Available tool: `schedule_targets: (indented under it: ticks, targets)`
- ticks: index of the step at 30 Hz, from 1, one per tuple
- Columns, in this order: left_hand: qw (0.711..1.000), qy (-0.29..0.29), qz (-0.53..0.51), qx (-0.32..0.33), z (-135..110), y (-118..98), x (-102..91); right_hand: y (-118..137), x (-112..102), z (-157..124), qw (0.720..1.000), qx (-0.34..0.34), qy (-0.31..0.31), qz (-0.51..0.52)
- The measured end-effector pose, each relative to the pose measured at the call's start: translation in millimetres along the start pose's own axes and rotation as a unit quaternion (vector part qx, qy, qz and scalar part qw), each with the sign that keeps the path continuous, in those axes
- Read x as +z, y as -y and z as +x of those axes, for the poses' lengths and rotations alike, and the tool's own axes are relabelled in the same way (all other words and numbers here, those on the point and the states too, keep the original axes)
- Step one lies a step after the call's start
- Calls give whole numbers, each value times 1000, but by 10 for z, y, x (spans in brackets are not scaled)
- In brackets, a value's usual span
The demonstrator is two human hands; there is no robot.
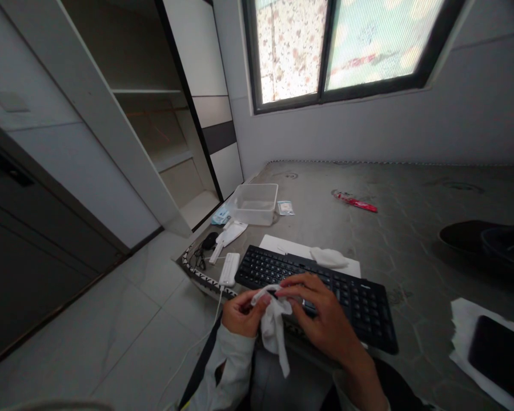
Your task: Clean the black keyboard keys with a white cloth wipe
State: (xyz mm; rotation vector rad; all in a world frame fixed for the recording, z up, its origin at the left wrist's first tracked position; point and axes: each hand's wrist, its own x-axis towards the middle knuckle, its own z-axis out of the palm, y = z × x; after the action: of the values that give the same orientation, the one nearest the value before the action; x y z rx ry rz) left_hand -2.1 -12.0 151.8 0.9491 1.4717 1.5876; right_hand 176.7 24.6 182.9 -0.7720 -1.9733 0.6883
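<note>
A crumpled white wipe (274, 328) is pinched in my left hand (242, 313), its loose end hanging down over my lap. My right hand (321, 311) is closed too, with thumb and fingers meeting at the wipe's upper right. A small black piece (274, 294) shows between the fingertips, partly wrapped in the wipe; its kind cannot be made out. Just beyond both hands lies a black keyboard (257, 265), angled across the bed's edge, with its middle keys hidden by my right hand.
White paper (274, 244) lies behind the keyboard, bearing a folded white wipe (329, 257). A clear plastic box (257, 214), a white power strip (229, 269) and a black mouse (209, 241) are at left. A red strip (355, 202) lies farther back; a black phone (501, 354) at right.
</note>
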Motion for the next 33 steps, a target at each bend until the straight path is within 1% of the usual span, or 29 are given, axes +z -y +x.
schedule_targets:
  ticks: [2,6,12,15,18,21,24,27,30,33]
  targets:
    - [1000,4,-3,-7,-11,-8,16,-4,2,-4,1000,-8,10,-5]
    - [1000,9,-7,-11,-29,-8,38,-47,15,-1,999,10,-13,-30]
    - [1000,0,0,-28,-27,59,42,-64,2,15,999,-25,9,-44]
    - [1000,0,-4,-30,-14,88,35,-86,29,21,998,-39,-1,-57]
    - [1000,20,-6,-23,3,99,22,-134,60,19,997,-47,-22,-61]
    - [999,41,-11,-27,15,115,17,-180,66,14,997,-43,-26,-56]
    - [998,42,-18,-31,21,158,25,-208,56,9,998,-26,-17,-46]
    - [998,30,-27,-39,44,228,28,-211,43,1,999,2,-19,-26]
    - [999,18,-16,-38,100,310,3,-215,-2,-15,997,66,-33,2]
    - [1000,3,14,-24,169,393,-32,-280,-125,-60,987,151,-60,13]
